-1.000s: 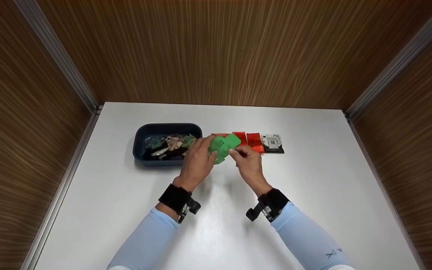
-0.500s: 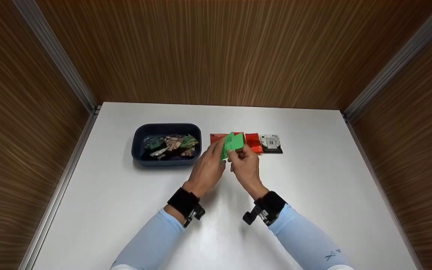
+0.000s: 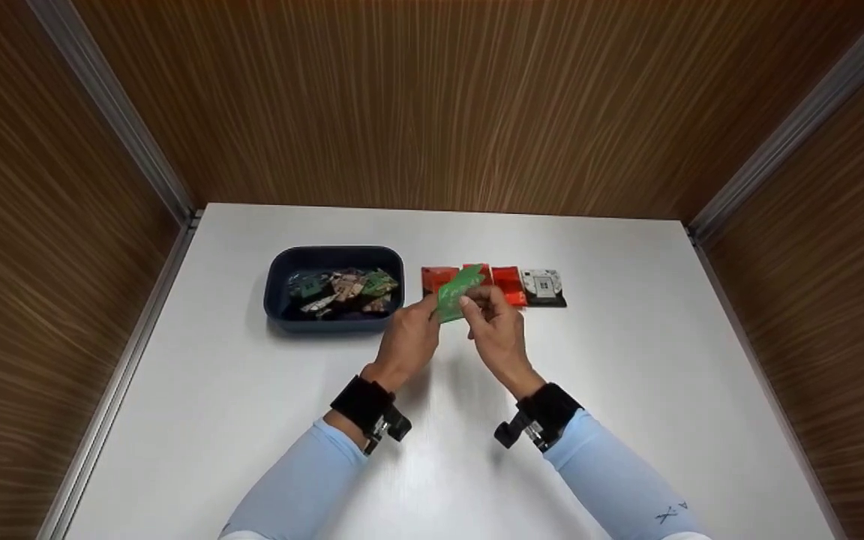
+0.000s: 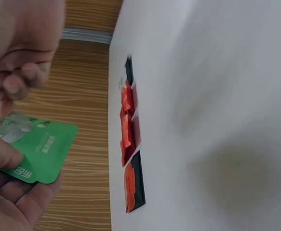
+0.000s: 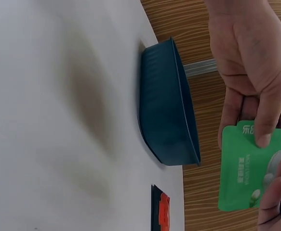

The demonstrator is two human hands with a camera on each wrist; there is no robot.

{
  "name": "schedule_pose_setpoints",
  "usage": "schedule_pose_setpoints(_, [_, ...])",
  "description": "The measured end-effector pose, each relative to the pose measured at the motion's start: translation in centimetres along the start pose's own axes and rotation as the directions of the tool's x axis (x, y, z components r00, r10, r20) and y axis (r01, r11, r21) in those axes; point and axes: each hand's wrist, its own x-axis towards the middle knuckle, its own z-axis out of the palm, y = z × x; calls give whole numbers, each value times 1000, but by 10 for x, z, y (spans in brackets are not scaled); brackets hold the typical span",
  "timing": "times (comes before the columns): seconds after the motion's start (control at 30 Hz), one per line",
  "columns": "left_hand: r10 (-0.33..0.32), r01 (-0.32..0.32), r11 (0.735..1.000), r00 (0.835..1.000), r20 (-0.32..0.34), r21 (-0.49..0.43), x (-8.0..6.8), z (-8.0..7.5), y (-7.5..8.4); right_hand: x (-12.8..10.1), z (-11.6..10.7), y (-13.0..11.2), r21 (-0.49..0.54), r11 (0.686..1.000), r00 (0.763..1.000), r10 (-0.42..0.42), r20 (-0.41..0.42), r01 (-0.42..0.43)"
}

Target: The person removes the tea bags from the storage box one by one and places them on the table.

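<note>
A small green packet point(image 3: 456, 292) is held up above the white table point(image 3: 627, 375) between both hands. My left hand point(image 3: 411, 339) pinches its left edge, thumb on the face point(image 4: 5, 156). My right hand point(image 3: 493, 324) pinches its right side with thumb and fingertips point(image 5: 270, 192). The packet point(image 4: 39, 149) shows printed text and pale round shapes point(image 5: 248, 166). Behind the hands a row of red packets point(image 3: 477, 281) lies flat on the table, ending on the right in a white and black packet point(image 3: 543, 287).
A dark blue tray point(image 3: 282, 296) with several mixed packets stands left of the hands; its outer wall point(image 5: 167, 115) shows in the right wrist view. Wooden walls enclose the table on three sides.
The green packet has been turned and tilted between the hands, from a broad face to a narrower, slanted one. Both hands have stayed near the red row.
</note>
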Motion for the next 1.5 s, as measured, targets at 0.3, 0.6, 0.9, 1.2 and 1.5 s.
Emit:
schedule_pose_setpoints(0.3, [-181,190,965,981,63,-181,-5,-1,-4,-3,-13,28,-72,988,988,143,59,-139])
schedule_pose_setpoints(0.6, [-276,329,855,943,186,-401,-15,8,-13,-13,-12,41,51,950,945,300,128,-308])
schedule_pose_setpoints(0.9, [-303,401,816,910,284,-416,-20,18,-15,-21,-14,54,131,921,930,360,78,-368])
schedule_pose_setpoints(1.2, [-233,292,938,930,285,-188,-28,25,-23,-15,-43,68,122,911,916,401,-35,-394])
schedule_pose_setpoints(1.5, [-31,-35,988,908,419,149,-44,31,-37,11,-113,96,15,905,892,421,-164,-425])
